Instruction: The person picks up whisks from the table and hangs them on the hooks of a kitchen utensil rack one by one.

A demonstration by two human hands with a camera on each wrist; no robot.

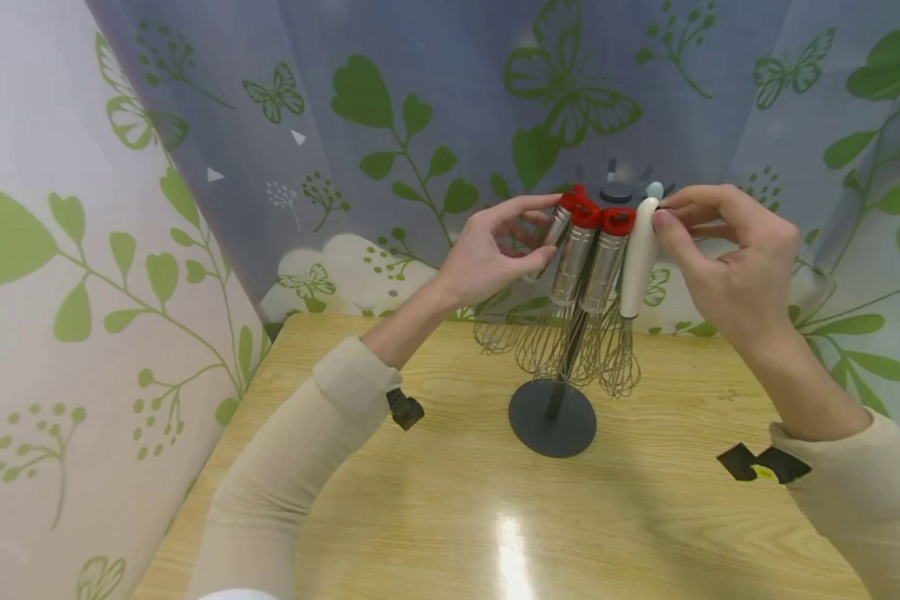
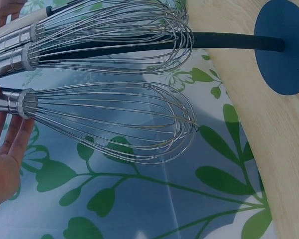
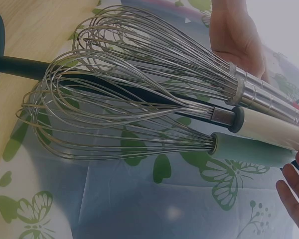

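Several whisks hang from a dark stand with a round base. My left hand holds the leftmost steel whisk by its handle, thumb on one side and fingers on the other. Red caps top the steel handles; two more steel whisks hang beside it. On the right, my right hand pinches with thumb and forefinger at the top of the cream-handled whisk. Behind that one hangs a pale green-handled whisk, mostly hidden in the head view.
A wooden table carries the stand near its back edge. Behind it hangs a curtain printed with green leaves and butterflies, and similar cloth covers the left side. The stand's round top shows between my hands.
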